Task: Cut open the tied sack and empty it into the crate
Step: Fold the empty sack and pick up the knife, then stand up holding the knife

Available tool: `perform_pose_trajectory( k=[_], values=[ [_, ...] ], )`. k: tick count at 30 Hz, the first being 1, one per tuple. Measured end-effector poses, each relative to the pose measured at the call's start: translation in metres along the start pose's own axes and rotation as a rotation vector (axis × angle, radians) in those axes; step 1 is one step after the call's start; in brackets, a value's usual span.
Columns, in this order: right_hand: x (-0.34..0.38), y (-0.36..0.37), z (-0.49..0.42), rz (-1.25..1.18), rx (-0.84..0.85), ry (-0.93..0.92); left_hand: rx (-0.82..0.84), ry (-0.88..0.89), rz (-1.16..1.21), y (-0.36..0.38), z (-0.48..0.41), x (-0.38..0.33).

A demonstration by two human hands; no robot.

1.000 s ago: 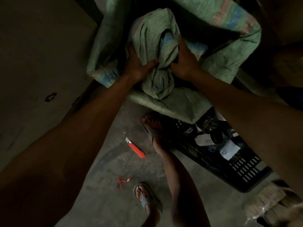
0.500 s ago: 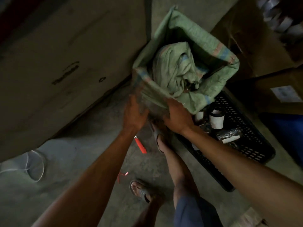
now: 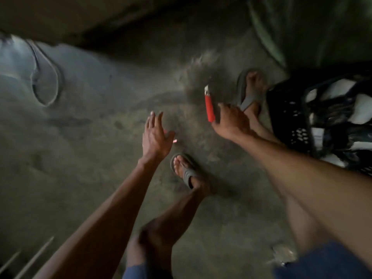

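Note:
A red utility knife [image 3: 209,105] lies on the concrete floor, blade end pointing away from me. My right hand [image 3: 231,122] reaches down just to its right, thumb at the knife's near end, fingers spread and not closed round it. My left hand [image 3: 156,135] hovers open over the floor, above a small red scrap [image 3: 174,140]. The green woven sack [image 3: 306,31] shows only as a blurred edge at the top right. The black plastic crate [image 3: 291,115] with white and dark items in it stands at the right edge.
My two feet in grey sandals stand on the floor, one [image 3: 249,91] beside the crate, the other [image 3: 186,172] nearer me. A pale plastic sheet with a cord loop [image 3: 40,77] lies at the left. A cardboard wall [image 3: 80,15] runs along the top.
Both hands left the sack and dropped towards the floor. The view swung down; the right hand now sits beside the knife and the left hangs open over the red scrap.

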State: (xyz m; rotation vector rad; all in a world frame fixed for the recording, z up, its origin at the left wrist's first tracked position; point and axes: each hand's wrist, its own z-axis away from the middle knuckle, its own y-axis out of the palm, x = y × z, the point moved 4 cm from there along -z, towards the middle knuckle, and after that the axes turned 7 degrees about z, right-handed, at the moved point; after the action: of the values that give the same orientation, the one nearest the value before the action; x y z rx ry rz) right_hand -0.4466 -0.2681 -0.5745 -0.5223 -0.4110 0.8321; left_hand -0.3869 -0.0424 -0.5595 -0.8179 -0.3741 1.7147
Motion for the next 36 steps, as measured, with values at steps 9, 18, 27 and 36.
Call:
perform_pose_trajectory(
  k=[9,18,27,36],
  values=[
    [0.005,0.118,-0.126,0.004,-0.080,0.322,0.052,-0.027,-0.044,0.135,-0.099,0.112],
    [0.007,0.144,-0.190,-0.005,-0.231,0.385,-0.157,-0.067,0.033,0.194,-0.146,0.099],
    [0.034,0.109,-0.144,0.016,-0.331,0.282,-0.097,-0.060,0.077,0.159,-0.116,0.088],
    [0.098,-0.055,0.046,0.107,-0.368,0.160,-0.122,0.025,0.086,-0.039,0.032,0.015]
  ],
)
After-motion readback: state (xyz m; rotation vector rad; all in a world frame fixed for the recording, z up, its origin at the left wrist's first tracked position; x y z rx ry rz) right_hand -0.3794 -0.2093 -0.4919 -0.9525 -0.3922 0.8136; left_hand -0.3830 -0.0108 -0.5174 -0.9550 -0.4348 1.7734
